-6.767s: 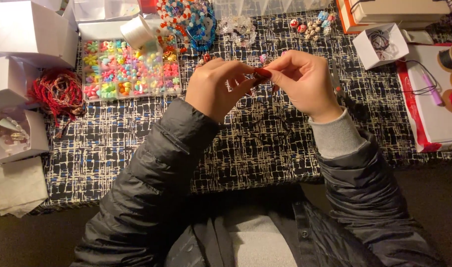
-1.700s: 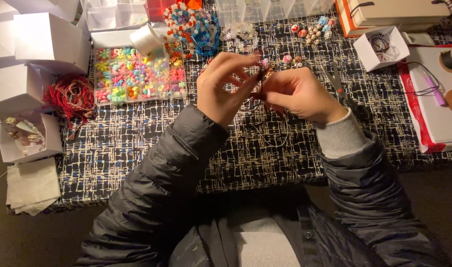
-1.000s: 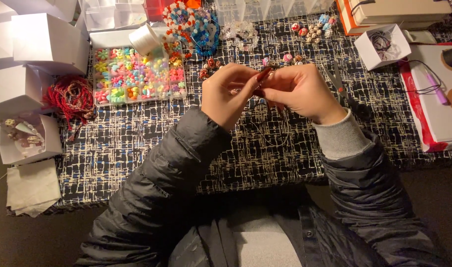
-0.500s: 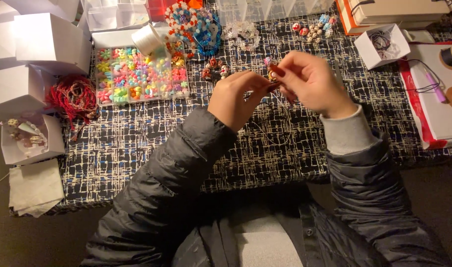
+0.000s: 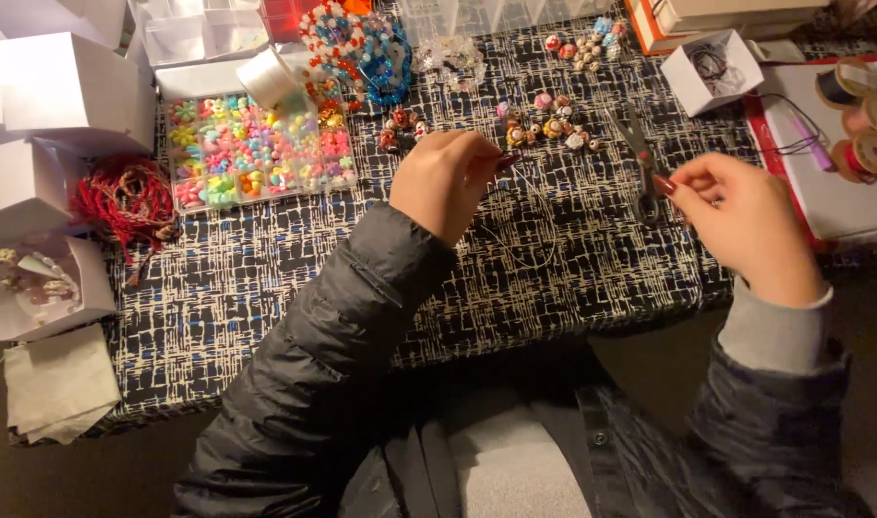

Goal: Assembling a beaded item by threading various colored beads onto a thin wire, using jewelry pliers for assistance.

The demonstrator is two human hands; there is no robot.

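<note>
Bead tray (image 5: 256,149) rectangular, multicoloured, left of left hand (image 5: 445,180).

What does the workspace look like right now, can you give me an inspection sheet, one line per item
Surface: table under a black cloth with a white line pattern.
Job's things: thin cord running from the left hand toward the right; loose beads beyond the hands.
Clutter: bead tray, bead pile, white boxes, red cord bundle, tape spools, pliers.
Grippers: left hand pinches the cord; right hand is raised, fingers curled, hold unclear.
Cables: black cord by the small box.
Surroundings: dark floor; dark jacket sleeves.
</note>
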